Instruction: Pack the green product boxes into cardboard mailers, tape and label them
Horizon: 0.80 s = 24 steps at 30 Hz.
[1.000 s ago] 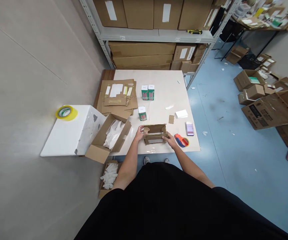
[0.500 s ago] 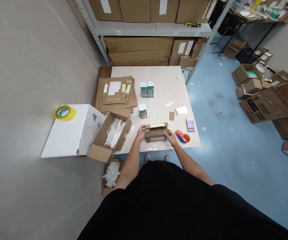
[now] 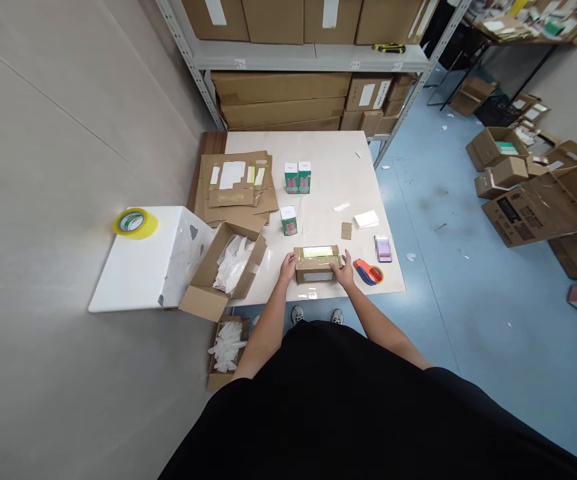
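A small brown cardboard box (image 3: 313,275) rests near the table's front edge, its top flaps folded down, with shiny tape and a pale label on it. My left hand (image 3: 288,268) holds its left end. At the right end my right hand (image 3: 343,271) grips the side, thumb over the top edge. Just right of that hand lies a red and blue tape dispenser (image 3: 368,273). Behind the box stands one green and white small carton (image 3: 289,221), and two matching cartons (image 3: 297,178) are farther back. A small cardboard piece (image 3: 347,231) lies behind the right hand.
Flattened cardboard (image 3: 233,190) is stacked at the table's left. An open box of white filler (image 3: 233,263) stands beside a white block (image 3: 138,267) bearing a yellow tape roll (image 3: 135,223). Purple-and-white item (image 3: 383,249) and white paper (image 3: 367,219) lie right. Shelving (image 3: 313,56) rises behind.
The box's top flaps, raised with a gap between them before, now lie flat. My right hand has shifted slightly and its fingers are higher at the box's right end.
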{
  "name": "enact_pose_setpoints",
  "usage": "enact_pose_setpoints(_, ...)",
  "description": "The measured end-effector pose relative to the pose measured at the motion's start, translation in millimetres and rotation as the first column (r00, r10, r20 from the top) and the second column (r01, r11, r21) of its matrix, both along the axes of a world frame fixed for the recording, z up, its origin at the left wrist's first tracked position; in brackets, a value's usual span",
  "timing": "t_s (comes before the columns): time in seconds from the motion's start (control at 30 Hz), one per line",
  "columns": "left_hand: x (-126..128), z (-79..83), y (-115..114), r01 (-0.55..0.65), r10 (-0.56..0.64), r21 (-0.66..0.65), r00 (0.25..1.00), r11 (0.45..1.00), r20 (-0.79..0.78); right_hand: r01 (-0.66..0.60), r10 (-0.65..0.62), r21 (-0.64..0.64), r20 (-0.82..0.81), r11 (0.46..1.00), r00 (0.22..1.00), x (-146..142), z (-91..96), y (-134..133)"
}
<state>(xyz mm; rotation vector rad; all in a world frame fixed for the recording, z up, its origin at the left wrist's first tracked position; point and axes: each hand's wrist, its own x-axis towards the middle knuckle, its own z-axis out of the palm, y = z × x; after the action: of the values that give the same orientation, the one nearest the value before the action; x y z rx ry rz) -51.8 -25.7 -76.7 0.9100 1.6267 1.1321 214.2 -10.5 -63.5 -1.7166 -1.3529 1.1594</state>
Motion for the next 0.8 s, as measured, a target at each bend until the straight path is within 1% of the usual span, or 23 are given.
enact_pose_setpoints(0.1,6.7,-0.8,-1.7,-0.034,0.033,-0.019,0.999,0.999,-0.003,-0.099,0.102,-0.038,0.064,0.994,0.993,1.7,1.8,6.0)
enact_pose_setpoints(0.2,11.0,0.4,2.4,-0.074,0.074,-0.028,0.997,0.997,-0.015,-0.116,0.120,-0.045,0.091,0.992,0.989,1.0,5.7,9.3)
enact_pose_setpoints(0.37,17.3,4.8,12.3,-0.078,0.071,0.070,0.993,0.995,0.092,-0.093,0.085,0.117,0.069,0.989,0.994,0.2,13.0,4.2)
enact_pose_setpoints(0.43,22.1,5.9,13.0,-0.087,0.080,0.075,0.993,0.993,0.092,-0.091,0.082,0.135,0.069,0.987,0.994,2.3,14.0,1.9)
enact_pose_setpoints(0.57,30.3,8.4,10.3,-0.112,0.112,0.028,0.994,0.993,-0.018,-0.071,0.063,0.098,0.082,0.993,0.995,6.6,14.3,1.6)
enact_pose_setpoints(0.7,29.5,13.4,9.1,-0.072,0.067,-0.027,0.986,0.997,-0.155,-0.061,0.054,0.067,0.109,0.996,0.993,5.8,16.4,2.9)
enact_pose_setpoints(0.8,27.9,18.5,10.1,-0.047,0.033,-0.063,0.979,0.997,-0.200,-0.038,0.031,0.049,0.135,0.998,0.990,4.8,17.6,2.6)
